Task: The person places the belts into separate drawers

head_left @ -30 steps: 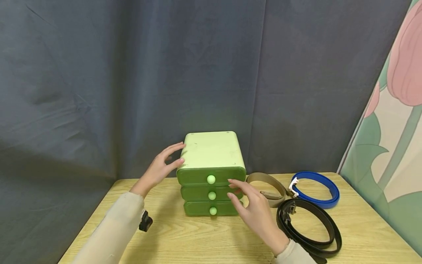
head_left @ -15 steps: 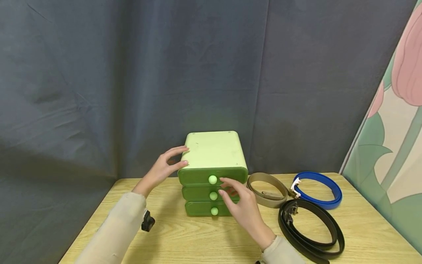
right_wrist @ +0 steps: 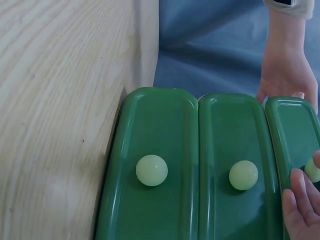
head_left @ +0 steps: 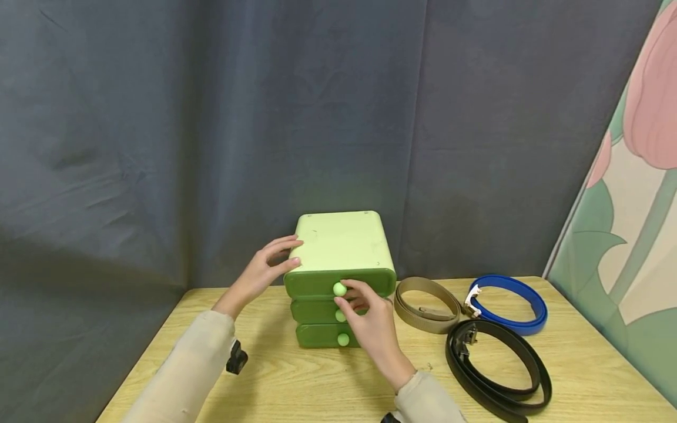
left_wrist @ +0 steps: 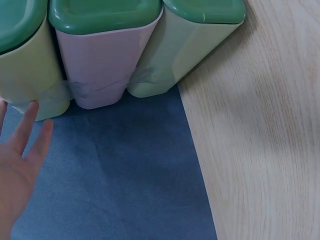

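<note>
A small cabinet of three stacked drawers with dark green fronts and round pale knobs stands on the table. My left hand rests at its upper left edge, fingers extended and spread. In the left wrist view, those fingers lie at the side of the yellowish top casing; a pink casing and a light green one follow below. With thumb and fingertips, my right hand pinches the top drawer knob, partly hidden by fingers in the right wrist view. All drawers sit closed.
Right of the cabinet lie a coiled tan belt, a blue belt with a silver buckle, and a black belt. A dark curtain hangs close behind. Clear tape spans the casings' side.
My right hand has moved left from the cabinet's right side to the top knob and taken hold of it. My left hand has shifted slightly right onto the cabinet's top edge.
</note>
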Available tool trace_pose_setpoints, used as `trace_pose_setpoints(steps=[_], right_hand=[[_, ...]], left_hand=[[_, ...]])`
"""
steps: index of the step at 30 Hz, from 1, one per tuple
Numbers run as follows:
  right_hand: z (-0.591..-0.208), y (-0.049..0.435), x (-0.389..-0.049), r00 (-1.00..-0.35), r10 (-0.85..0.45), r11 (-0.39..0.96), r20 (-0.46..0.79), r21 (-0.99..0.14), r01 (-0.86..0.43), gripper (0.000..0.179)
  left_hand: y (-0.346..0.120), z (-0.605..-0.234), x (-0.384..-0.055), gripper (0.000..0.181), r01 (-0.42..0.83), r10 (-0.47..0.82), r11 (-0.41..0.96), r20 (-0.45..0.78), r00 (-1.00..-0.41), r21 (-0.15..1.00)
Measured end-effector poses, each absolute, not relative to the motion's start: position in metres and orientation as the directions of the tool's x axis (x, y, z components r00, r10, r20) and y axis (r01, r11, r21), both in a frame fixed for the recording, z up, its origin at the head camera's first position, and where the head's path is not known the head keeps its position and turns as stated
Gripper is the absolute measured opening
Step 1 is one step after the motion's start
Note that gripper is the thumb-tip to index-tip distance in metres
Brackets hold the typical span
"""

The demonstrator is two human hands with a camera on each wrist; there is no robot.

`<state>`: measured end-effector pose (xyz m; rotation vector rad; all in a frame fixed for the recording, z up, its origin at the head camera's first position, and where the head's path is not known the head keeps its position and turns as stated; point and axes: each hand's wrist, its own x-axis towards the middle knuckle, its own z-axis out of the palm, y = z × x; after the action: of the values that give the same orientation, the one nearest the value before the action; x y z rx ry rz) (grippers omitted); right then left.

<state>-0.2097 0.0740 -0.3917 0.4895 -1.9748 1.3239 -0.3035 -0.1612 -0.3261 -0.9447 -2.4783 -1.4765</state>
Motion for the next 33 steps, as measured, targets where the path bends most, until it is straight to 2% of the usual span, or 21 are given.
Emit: trace_pose_setpoints(steps=[8,16,33], right_hand=[[-0.390,0.070,-0.212,-0.679,0.113,0.400,0.725,-0.659,-0.637,0.027],[-0.393,0.069,-0.208,-0.660,0.092,0.396,0.746,-0.636,-0.663,0.027],[-0.393,0.071,-0.177,-0.653,0.056,0.333,0.756,-0.630,-0.701,0.027]], left_hand=[[-0.160,-0.328,-0.305,0.046,0.564,0.460,0.335,0.391,-0.797,0.755],[-0.161,-0.325,-0.308,0.046,0.550,0.471,0.336,0.369,-0.801,0.765],[-0.160,-0.327,-0.313,0.047,0.493,0.454,0.326,0.324,-0.830,0.807]])
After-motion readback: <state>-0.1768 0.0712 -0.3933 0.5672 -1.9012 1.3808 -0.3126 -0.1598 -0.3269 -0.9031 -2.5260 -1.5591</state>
